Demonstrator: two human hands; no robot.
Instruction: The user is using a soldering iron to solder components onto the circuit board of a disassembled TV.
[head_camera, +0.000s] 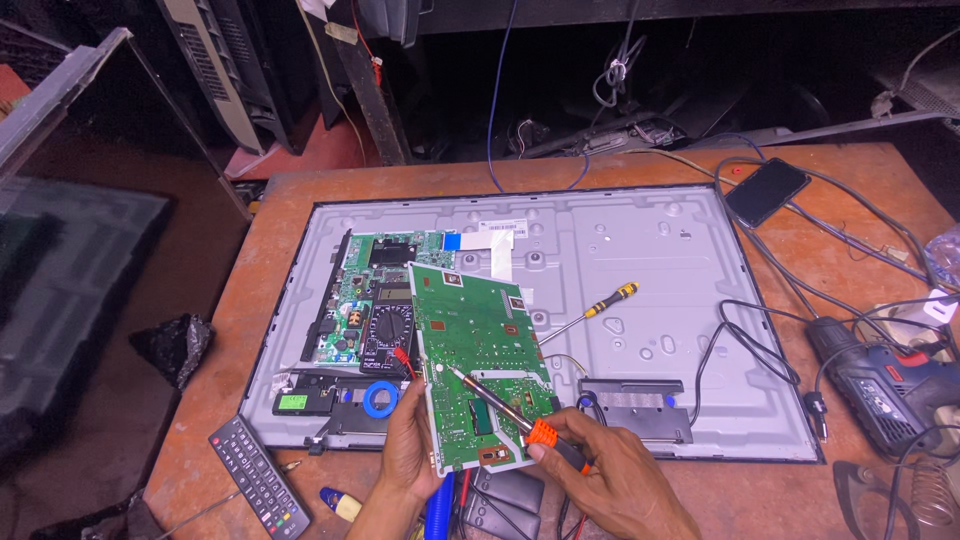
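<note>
Board (478, 350) is being propped upright over the panel (640, 300) on the table (830, 200), left hand (410, 440) clamped on its edge; right hand (600, 470) is gripping the iron (500, 405), tip touching mid-board, soldering seemingly underway, unfinished.

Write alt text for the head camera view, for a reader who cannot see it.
A person's left hand holds a green circuit board tilted up while the right hand touches a soldering iron to it. Beneath lies an opened flat-screen panel on a worn table, with a multimeter, screwdriver, remote and drill.
</note>
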